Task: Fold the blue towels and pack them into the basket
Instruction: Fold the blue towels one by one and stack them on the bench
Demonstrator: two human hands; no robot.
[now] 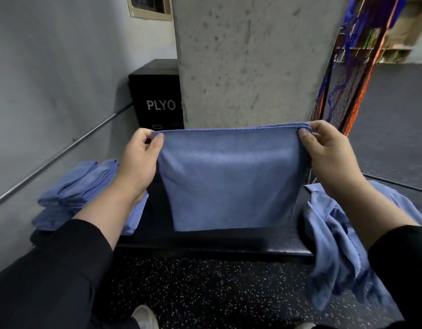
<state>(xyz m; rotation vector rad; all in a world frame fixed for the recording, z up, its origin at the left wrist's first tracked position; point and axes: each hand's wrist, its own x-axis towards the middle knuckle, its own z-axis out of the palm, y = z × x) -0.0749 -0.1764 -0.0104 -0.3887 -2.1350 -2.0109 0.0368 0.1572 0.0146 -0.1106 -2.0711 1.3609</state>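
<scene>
A blue towel hangs doubled over in the air above a black bench. My left hand pinches its top left corner and my right hand pinches its top right corner, so the top edge is stretched level. On the bench to the left lies a stack of folded blue towels. A heap of unfolded blue towels drapes over the bench's right end. No basket is in view.
A grey concrete pillar rises right behind the bench, with a black box marked PLYO to its left. A metal rail runs along the left wall. A rack of coloured bands stands at the right. Speckled black floor lies below.
</scene>
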